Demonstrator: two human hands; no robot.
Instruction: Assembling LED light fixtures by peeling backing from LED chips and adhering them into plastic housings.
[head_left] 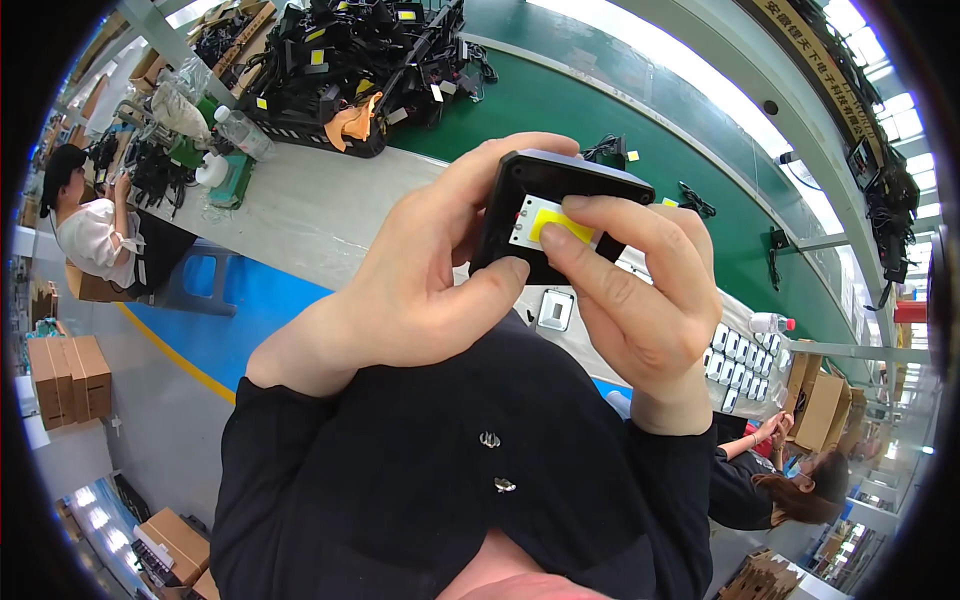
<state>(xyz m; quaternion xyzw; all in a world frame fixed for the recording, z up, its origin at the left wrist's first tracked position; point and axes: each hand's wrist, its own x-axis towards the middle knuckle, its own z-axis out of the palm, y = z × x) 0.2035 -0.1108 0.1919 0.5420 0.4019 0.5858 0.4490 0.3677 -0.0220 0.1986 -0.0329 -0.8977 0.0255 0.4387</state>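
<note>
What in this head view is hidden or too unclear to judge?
- Black housing: lower half covered by left hand and right hand.
- Yellow-and-white part: right end under a right fingertip.
- Row of small parts on the bench: too small to identify.

An electronics assembly factory: a long green conveyor belt (640,120) runs from 12 toward 3 o'clock beside a grey worktop (310,205), black parts heaped in a crate (330,70) at 11, cardboard boxes (70,375) at 9, seated workers (90,230) alongside.
</note>
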